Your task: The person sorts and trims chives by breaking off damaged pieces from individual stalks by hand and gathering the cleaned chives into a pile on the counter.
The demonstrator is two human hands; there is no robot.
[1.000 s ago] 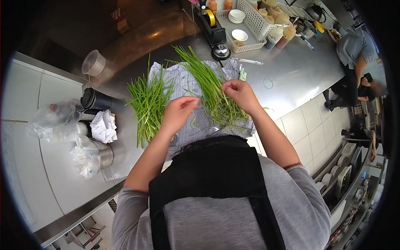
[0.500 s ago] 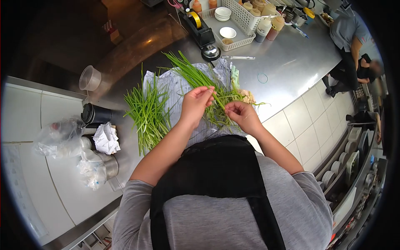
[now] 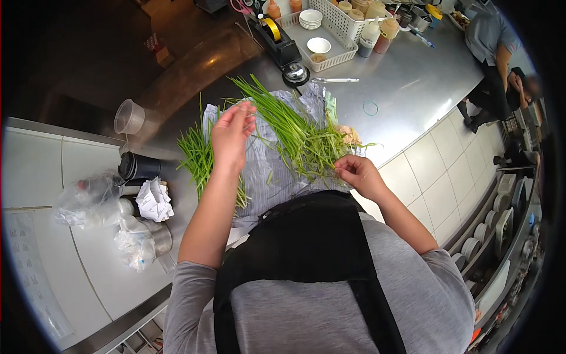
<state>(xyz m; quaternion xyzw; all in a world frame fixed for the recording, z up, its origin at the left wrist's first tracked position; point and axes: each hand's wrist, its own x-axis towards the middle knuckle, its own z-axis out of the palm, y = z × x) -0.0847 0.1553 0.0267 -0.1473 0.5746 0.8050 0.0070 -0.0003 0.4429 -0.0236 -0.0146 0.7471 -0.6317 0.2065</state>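
Two heaps of long green stalks lie on a striped grey cloth [image 3: 257,171]. My left hand [image 3: 234,133] is raised between them, over the top of the left heap [image 3: 197,154], with its fingers curled; whether a thin stalk is between them is too small to tell. My right hand [image 3: 361,174] is pinched at the lower right edge of the right heap [image 3: 283,121], where the stalks are tangled and paler. What its fingertips hold is too small to make out. A light brown item [image 3: 349,135] lies beside this heap.
A black tape dispenser [image 3: 276,38], a bell [image 3: 295,74], a pen [image 3: 335,80] and a white basket [image 3: 339,59] are beyond the cloth. Crumpled papers [image 3: 155,200], a black-lidded cup [image 3: 138,167] and a clear tub [image 3: 129,117] stand left. Two people are at the right.
My left hand has moved from the right heap leftward and up, towards the left heap. My right hand has shifted slightly right and down, away from my left hand.
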